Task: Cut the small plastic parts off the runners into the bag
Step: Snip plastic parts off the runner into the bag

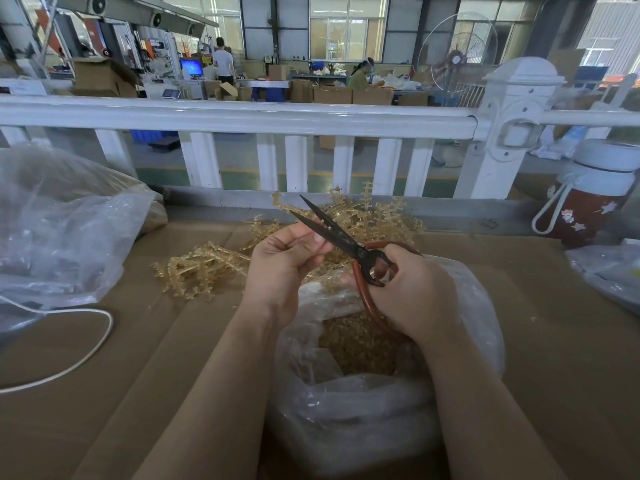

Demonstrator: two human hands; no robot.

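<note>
My right hand (412,289) grips the red handles of black-bladed scissors (332,230), whose blades stand slightly apart and point up and left. My left hand (280,265) is raised beside the blades with fingers curled, pinching something small that I cannot make out. Both hands hover over an open clear plastic bag (346,403) holding several amber cut parts (360,348). Amber plastic runners (197,268) lie in a heap on the cardboard to the left, with another heap of runners (377,216) behind the hands.
A large crumpled clear bag (59,230) fills the left side, with a white cable (83,341) looping below it. A red bottle with a white lid (588,199) stands at the right. A white railing (242,116) borders the far edge of the cardboard-covered table (138,393).
</note>
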